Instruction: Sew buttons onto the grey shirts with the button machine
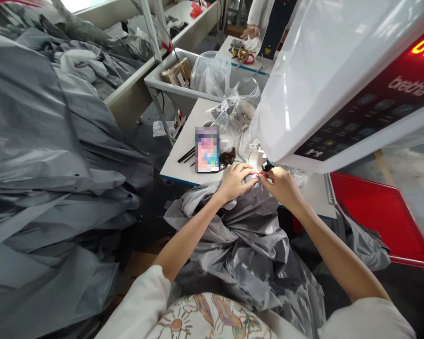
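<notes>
My left hand (236,182) pinches the top edge of a bunched grey sheet of thin, shiny fabric (243,235), its fingers stretched toward the working point of a white machine (286,108). Close beside it, my right hand (280,186) is closed, thumb and fingertips together at the same fabric edge, under the machine's lit black tip (267,165). A small red spot shows between the two hands; what it belongs to is too small to tell. The rest of the fabric hangs in folds over my lap.
A phone (207,149) stands on the white table (176,162) left of the machine, near thin black rods and plastic bags (229,117). Heaped grey fabric (49,165) fills the left. A red tray (381,216) lies right. Beyond the grey bin (155,77), another person's hand (250,32) shows.
</notes>
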Available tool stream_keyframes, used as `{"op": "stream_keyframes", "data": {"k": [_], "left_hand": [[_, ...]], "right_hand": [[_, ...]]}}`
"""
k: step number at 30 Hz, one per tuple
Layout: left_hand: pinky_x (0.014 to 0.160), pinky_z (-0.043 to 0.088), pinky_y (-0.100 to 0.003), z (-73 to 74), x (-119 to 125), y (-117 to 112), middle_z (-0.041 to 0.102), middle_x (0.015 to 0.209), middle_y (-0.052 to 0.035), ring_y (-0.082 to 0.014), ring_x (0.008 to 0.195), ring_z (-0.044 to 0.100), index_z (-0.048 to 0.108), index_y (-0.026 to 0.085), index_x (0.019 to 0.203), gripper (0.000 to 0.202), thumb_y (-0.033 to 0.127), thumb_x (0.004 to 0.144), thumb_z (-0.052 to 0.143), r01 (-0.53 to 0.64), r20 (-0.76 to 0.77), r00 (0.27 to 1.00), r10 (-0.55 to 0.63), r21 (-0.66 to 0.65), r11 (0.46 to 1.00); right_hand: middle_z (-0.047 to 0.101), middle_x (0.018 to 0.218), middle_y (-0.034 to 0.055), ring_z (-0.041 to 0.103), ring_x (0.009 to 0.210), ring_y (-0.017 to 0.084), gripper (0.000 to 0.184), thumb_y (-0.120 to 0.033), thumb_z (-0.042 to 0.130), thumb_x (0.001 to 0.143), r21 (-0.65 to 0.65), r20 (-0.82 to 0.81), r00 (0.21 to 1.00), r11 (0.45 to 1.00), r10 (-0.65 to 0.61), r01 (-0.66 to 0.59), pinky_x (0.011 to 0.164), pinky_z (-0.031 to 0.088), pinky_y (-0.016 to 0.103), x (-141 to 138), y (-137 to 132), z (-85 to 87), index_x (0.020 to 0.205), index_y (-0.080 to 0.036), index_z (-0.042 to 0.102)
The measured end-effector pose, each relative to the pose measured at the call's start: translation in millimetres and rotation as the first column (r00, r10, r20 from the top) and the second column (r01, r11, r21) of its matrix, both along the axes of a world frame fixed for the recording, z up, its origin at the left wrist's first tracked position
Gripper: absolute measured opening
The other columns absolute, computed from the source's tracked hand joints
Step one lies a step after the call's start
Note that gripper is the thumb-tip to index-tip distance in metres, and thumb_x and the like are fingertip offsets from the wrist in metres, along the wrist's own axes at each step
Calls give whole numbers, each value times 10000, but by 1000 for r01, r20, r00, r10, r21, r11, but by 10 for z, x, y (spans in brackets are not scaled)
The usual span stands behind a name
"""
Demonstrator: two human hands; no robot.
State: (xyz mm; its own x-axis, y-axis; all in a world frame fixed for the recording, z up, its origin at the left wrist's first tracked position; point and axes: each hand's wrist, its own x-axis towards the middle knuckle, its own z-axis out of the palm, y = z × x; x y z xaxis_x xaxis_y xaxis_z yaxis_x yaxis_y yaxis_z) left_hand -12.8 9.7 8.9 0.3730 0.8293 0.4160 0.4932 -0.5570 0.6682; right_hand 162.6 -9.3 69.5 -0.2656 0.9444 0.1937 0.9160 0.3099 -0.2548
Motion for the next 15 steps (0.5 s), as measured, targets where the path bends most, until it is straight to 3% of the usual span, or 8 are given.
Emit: {"op": "stream_keyframes", "data": {"k": [4, 8, 15], "left_hand": [[1016, 390, -325, 26, -4, -6, 619, 1178, -12, -185, 1137, 510, 661, 260, 1062, 227, 375, 877, 597, 1, -19, 1000, -2, -24, 1000], [1025, 381, -330, 30, -4, -9, 614, 1186, -11, -189, 1149, 502, 657, 262, 1075, 228, 361, 879, 595, 5, -17, 1000, -6, -42, 999], [1012, 390, -328, 16, -6, -7, 616, 1187, -11, -186, 1144, 505, 657, 261, 1080, 230, 355, 881, 590, 0, -16, 1000, 0, -25, 1000]], "right_hand": [[609, 726, 75, 532, 679, 197, 260, -346, 469, 882, 19, -20, 999, 999, -38, 39, 592, 328, 286, -21, -29, 1, 797, -176, 646], [547, 659, 41, 518, 645, 175, 232, -346, 500, 863, 52, -144, 988, 997, -48, 56, 620, 367, 281, -48, -61, 26, 743, -178, 606], [576, 708, 26, 495, 606, 138, 200, -352, 561, 832, -18, -336, 942, 1000, -16, 10, 621, 396, 278, -40, -43, -46, 764, -179, 634]]}}
